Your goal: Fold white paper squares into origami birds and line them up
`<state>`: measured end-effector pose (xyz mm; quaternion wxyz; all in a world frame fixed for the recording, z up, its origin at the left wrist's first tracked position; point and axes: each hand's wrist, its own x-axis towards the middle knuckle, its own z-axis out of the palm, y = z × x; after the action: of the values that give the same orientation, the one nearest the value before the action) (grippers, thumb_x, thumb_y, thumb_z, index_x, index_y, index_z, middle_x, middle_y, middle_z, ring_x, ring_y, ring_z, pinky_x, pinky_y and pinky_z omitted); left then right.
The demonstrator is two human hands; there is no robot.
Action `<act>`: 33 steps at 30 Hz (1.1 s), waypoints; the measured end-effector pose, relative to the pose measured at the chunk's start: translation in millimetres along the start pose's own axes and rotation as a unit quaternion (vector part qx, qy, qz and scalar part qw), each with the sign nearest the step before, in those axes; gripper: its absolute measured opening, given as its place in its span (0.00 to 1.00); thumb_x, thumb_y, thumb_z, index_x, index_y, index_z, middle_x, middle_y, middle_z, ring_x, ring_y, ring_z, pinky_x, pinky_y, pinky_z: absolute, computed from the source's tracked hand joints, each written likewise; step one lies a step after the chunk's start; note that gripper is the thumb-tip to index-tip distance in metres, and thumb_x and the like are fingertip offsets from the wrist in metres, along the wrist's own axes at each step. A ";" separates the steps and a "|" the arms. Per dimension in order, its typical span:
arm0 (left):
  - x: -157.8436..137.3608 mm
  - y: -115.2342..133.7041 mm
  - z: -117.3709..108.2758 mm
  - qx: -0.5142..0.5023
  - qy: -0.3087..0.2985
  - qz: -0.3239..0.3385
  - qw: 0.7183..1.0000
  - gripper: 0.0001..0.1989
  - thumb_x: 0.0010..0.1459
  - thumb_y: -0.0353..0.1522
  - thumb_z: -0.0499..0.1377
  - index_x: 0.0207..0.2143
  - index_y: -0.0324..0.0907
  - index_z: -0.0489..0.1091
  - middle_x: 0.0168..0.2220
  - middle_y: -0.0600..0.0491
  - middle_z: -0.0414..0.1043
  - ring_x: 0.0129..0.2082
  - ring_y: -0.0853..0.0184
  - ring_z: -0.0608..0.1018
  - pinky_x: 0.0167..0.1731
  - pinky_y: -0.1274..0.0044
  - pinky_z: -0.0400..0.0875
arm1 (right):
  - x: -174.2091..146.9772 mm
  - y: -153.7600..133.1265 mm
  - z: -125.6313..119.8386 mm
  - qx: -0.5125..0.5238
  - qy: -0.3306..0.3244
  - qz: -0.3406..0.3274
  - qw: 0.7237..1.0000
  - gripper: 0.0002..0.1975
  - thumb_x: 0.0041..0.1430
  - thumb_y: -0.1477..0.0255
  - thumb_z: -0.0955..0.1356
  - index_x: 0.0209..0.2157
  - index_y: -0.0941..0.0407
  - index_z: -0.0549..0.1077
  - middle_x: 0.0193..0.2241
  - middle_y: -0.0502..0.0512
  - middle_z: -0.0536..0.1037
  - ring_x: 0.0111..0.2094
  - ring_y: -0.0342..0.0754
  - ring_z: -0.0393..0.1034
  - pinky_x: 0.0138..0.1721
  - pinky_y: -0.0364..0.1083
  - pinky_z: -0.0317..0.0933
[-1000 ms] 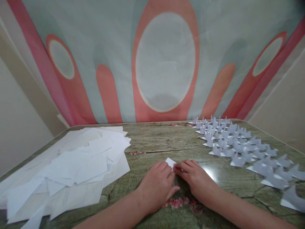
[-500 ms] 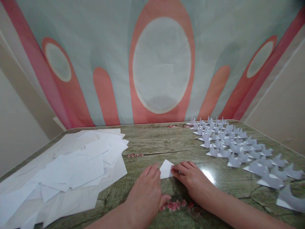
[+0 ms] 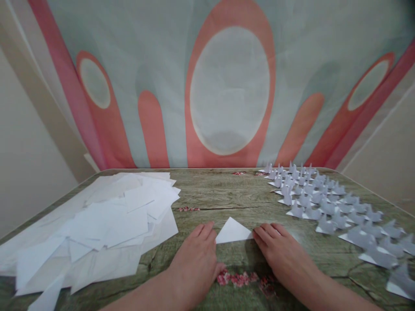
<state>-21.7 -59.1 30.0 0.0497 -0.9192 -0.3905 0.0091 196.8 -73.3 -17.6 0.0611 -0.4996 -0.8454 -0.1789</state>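
A white sheet of paper folded into a triangle (image 3: pixel 232 232) lies on the table in front of me, its peak pointing away and its long edge toward me. My left hand (image 3: pixel 196 259) rests flat at its left corner, fingertips touching the paper and thumb spread apart on the tabletop. At the right corner, my right hand (image 3: pixel 283 248) has its fingers bent and pressed together on the paper's tip. The right thumb is hidden beneath the hand.
A wide spread of loose white paper sheets (image 3: pixel 126 224) covers the left of the table (image 3: pixel 220 190). On the right stand several rows of folded paper figures (image 3: pixel 327 207) with upright points. Behind the table hangs a coral and grey-green backdrop (image 3: pixel 230 90).
My right hand has slid right along the folded edge to the corner, uncovering more of the triangle. The left hand stays at the left corner. The whole view has shifted slightly.
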 end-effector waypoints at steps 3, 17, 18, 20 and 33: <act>1.7 -0.4 -5.4 0.003 -0.014 0.003 1.000 0.17 0.54 0.40 0.57 0.40 0.37 0.73 0.43 0.44 0.71 0.52 0.55 0.65 0.52 0.67 0.56 | -0.5 -1.6 -1.6 -0.015 -0.022 0.005 1.000 0.11 0.45 0.83 0.66 0.32 0.61 0.76 0.32 0.62 0.74 0.35 0.55 0.64 0.38 0.53 0.56; 20.7 -20.1 20.0 -0.207 0.056 -0.057 0.975 0.18 0.50 0.38 0.61 0.43 0.43 0.65 0.40 0.51 0.65 0.42 0.62 0.68 0.42 0.72 0.64 | 14.0 17.3 14.8 0.379 0.008 0.138 0.915 0.19 0.51 0.74 0.67 0.46 0.56 0.66 0.38 0.55 0.72 0.39 0.48 0.66 0.40 0.47 0.62; 21.5 -20.4 22.4 -0.229 0.058 -0.059 0.970 0.18 0.50 0.38 0.61 0.43 0.43 0.66 0.40 0.52 0.65 0.42 0.63 0.68 0.41 0.73 0.64 | 14.3 13.2 16.6 0.400 0.013 0.141 0.905 0.21 0.48 0.75 0.68 0.47 0.56 0.66 0.38 0.54 0.72 0.39 0.48 0.66 0.40 0.46 0.62; 23.1 -20.9 26.7 -0.267 0.066 -0.064 0.959 0.16 0.49 0.36 0.62 0.41 0.43 0.66 0.39 0.53 0.64 0.41 0.64 0.68 0.40 0.74 0.64 | 14.2 5.4 18.1 0.427 0.026 0.150 0.891 0.23 0.47 0.76 0.68 0.47 0.56 0.65 0.36 0.53 0.72 0.37 0.47 0.66 0.39 0.46 0.62; 21.5 -14.4 29.1 -0.279 0.166 0.018 0.946 0.07 0.50 0.25 0.60 0.32 0.44 0.69 0.39 0.54 0.66 0.40 0.66 0.67 0.40 0.75 0.61 | 7.6 -13.3 0.6 0.406 0.049 0.032 0.912 0.09 0.57 0.79 0.61 0.37 0.54 0.69 0.31 0.53 0.73 0.35 0.47 0.66 0.38 0.47 0.59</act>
<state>-18.7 -31.3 2.9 -0.1444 -0.8917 -0.3469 -0.2524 181.5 -72.6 -19.2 0.3062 -0.4492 -0.8244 0.1574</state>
